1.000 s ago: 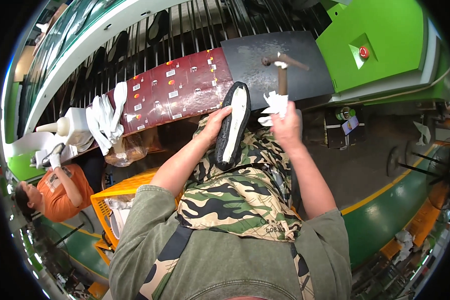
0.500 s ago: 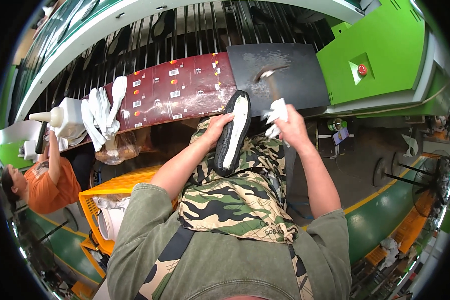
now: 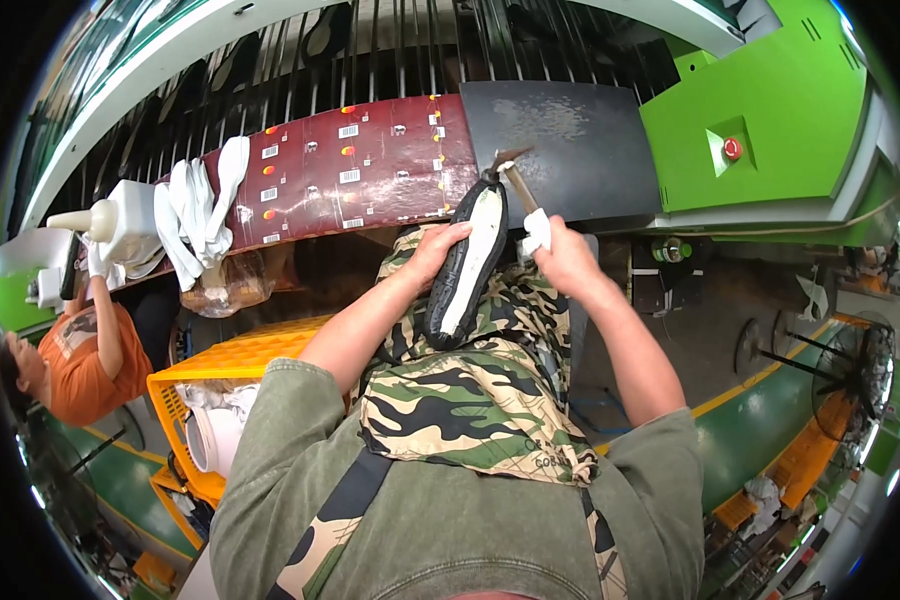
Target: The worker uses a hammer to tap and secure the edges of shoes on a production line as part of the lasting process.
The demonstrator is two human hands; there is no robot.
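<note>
A black shoe upper (image 3: 460, 265), its white underside facing up, lies lengthwise over my lap, with its far tip near the bench edge. My left hand (image 3: 436, 252) is closed around its left side, thumb on the white underside. My right hand (image 3: 567, 258) is shut on a hammer (image 3: 521, 187) with a wooden handle, white cloth (image 3: 537, 231) wrapped at the grip. The hammer's dark head is at the upper's far tip; whether they touch I cannot tell.
Ahead runs a bench with a dark red printed sheet (image 3: 355, 170) and a black mat (image 3: 570, 140). White insole-shaped pieces (image 3: 192, 220) and a nozzled white bottle (image 3: 130, 225) sit left. A green machine (image 3: 760, 120) stands right, a yellow crate (image 3: 240, 350) left, near a person in orange (image 3: 100, 355).
The hammer has moved left and toward me, from over the black mat to the upper's far tip. My right hand has shifted slightly left. My left hand keeps its hold.
</note>
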